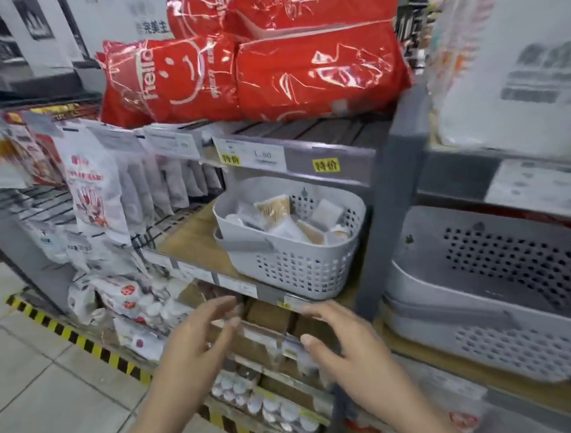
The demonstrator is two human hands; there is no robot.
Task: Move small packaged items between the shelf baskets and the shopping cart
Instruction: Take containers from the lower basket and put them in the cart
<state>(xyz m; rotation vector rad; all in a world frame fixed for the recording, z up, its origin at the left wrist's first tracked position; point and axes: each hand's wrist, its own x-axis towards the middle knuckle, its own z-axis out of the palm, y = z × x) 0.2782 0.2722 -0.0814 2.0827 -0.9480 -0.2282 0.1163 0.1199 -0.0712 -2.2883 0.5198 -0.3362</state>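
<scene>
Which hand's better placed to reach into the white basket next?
Probably right. The right hand, open and empty, sits almost directly below the white basket; the left hand, also open, is farther to the left.

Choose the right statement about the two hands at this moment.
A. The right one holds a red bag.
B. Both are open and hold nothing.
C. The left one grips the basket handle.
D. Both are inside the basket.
B: the left hand and right hand have relaxed fingers, empty, in front of and below the basket.
</scene>
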